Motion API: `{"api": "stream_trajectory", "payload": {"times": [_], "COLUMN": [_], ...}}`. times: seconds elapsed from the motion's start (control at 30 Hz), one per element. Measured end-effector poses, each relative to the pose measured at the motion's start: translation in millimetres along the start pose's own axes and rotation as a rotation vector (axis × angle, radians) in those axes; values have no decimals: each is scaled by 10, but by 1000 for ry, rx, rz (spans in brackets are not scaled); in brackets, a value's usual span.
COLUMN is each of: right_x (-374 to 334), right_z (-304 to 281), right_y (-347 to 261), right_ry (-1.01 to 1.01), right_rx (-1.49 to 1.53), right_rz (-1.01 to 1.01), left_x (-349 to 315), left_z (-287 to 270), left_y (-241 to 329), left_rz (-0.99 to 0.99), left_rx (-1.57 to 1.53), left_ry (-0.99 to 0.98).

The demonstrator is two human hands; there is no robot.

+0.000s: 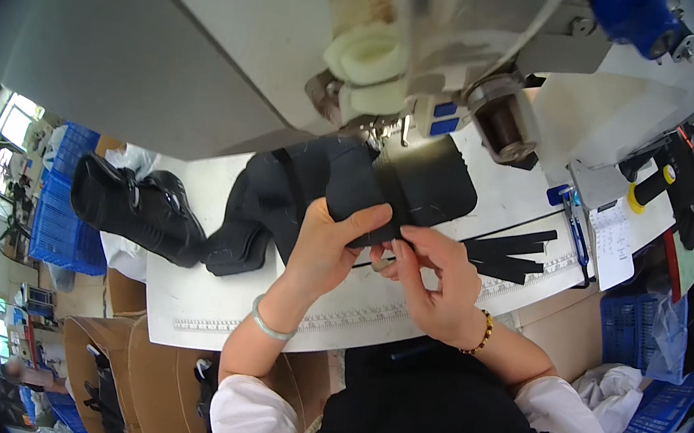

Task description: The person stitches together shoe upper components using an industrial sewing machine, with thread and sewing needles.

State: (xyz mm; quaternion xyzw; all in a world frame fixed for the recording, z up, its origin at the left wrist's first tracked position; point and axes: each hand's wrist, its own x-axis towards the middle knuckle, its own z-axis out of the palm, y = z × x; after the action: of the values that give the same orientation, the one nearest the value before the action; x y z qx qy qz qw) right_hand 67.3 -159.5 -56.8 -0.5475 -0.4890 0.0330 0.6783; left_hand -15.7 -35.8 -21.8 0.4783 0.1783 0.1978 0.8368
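Note:
A black fabric panel [439, 183] with rounded corners and a strap across it lies under the needle area of the sewing machine [204, 40]. My left hand [322, 246] grips its near edge, thumb on top and fingers underneath. Close beside it, my right hand [443, 283] pinches at the same edge with thumb and forefinger. The strap's end seems to be between those fingertips, but they mostly cover it. Joined or overlapping black padded pieces [250, 221] spread to the left of the panel.
Loose black strips [513, 254] lie right of my hands, near a ruler scale [360, 316] along the table's front. Blue-handled snips [576, 238] and a written paper [612, 244] sit at the right. Left are a black strapped item [138, 208], blue crates [58, 214] and cardboard boxes [145, 383].

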Motion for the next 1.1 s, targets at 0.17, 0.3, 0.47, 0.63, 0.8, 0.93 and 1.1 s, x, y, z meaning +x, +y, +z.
{"api": "stream_trajectory", "payload": {"times": [0.17, 0.3, 0.47, 0.63, 0.8, 0.93, 1.1], "right_x": [4, -19, 27, 50, 68, 101, 107], "right_z": [-40, -43, -48, -82, -128, -162, -173], "right_y": [-19, -14, -89, -93, -100, -136, -139], "right_ry": [-33, -36, -29, -41, -130, -150, -161], "right_rx": [-6, 60, 283, 355, 354, 366, 373], "right_rz": [-47, -10, 184, 293, 384, 398, 413], "left_x": [7, 6, 8, -11, -10, -15, -14], "left_z": [-44, -46, -46, -4, -3, -9, -21], "left_y": [-24, -28, 2, 18, 24, 31, 36], "left_rz": [-16, 2, 32, 103, 128, 127, 114], "left_rx": [4, -20, 48, 147, 182, 178, 168], "left_ry": [1, -19, -48, -34, -19, -35, -46]}}
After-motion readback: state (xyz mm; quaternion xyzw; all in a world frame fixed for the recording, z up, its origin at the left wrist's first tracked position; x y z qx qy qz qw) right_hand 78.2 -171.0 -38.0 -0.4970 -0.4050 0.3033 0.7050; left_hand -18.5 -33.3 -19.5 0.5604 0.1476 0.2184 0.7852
